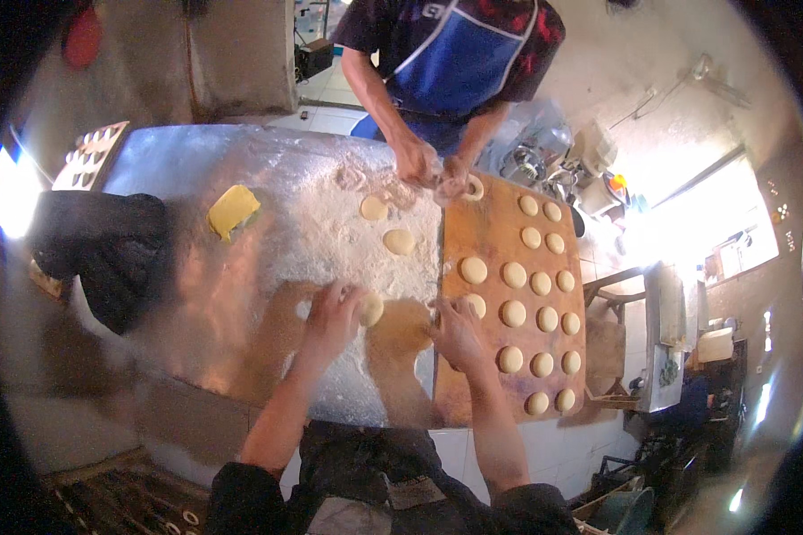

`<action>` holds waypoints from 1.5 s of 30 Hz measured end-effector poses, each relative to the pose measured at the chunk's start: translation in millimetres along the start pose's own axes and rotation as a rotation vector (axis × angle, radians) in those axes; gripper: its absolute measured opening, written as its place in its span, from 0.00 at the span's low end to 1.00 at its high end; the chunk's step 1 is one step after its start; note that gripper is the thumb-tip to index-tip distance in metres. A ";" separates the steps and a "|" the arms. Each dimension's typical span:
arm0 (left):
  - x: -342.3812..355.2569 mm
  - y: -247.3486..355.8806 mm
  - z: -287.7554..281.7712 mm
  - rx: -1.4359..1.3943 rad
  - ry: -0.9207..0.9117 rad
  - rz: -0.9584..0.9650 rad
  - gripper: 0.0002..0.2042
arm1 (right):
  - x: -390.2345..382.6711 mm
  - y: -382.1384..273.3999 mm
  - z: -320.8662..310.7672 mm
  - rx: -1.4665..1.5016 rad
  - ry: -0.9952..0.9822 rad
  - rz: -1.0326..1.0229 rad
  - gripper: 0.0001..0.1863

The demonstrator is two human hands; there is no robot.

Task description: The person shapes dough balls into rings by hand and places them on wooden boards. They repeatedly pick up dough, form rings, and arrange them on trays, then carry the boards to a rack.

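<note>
dark cloth [107,254]: far left on table
yellow scraper [233,209]: on floured metal table [178,160]
my left hand [333,319]: fingers curled over dough ball [369,308], pressing it on the flour
my right hand [456,332]: fingers bent, touching dough disc [476,305] at edge of wooden board [491,232]
board: rows of round dough pcs
co-worker's hands [433,169]: across from me, on dough at board's far end

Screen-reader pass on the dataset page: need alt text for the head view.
Seen from above, a person's left hand cups a dough ball on a floured metal table, while the right hand rests on another dough piece at the edge of a wooden board lined with rows of dough rounds. Opposite, a person in a blue apron shapes dough too.
</note>
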State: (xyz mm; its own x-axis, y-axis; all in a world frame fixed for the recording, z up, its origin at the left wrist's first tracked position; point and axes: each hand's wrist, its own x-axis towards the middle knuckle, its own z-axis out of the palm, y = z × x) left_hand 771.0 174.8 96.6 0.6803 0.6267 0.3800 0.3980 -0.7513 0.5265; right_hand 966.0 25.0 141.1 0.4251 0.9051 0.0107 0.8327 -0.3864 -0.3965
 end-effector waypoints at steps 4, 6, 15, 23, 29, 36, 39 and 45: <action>-20.7 28.7 7.1 -0.356 -0.111 -0.314 0.12 | 12.3 -1.6 3.5 -0.092 -0.360 -0.094 0.17; -26.6 48.0 0.9 -0.434 -0.329 -0.467 0.12 | 16.2 -13.4 3.1 0.114 -0.494 0.035 0.16; -9.2 52.0 -9.8 -0.981 -0.371 -0.451 0.17 | -29.4 -47.7 -5.4 1.005 -0.019 0.272 0.23; -14.6 32.3 -26.7 -0.988 -0.522 -0.416 0.15 | -41.9 -76.2 5.4 0.964 0.017 0.248 0.28; -6.8 50.3 -35.7 -0.528 -0.301 -0.050 0.17 | -14.5 -77.8 34.6 0.529 0.344 0.169 0.31; -18.4 57.1 -13.5 -0.772 0.046 -0.064 0.15 | -47.3 -66.6 18.6 1.247 -0.063 -0.025 0.28; -37.4 51.4 -1.4 -1.354 -0.054 -0.186 0.14 | -55.4 -71.2 10.8 1.642 0.010 0.143 0.29; -26.8 88.8 -32.3 -1.847 -0.074 -0.382 0.18 | -65.4 -80.9 -0.4 1.366 0.233 0.147 0.28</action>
State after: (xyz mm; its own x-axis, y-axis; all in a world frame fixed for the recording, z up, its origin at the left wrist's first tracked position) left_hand 768.3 98.0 157.7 0.7684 0.6373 0.0581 -0.5240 0.5745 0.6289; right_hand 871.0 -3.0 172.9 0.6387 0.7694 -0.0114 -0.1678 0.1247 -0.9779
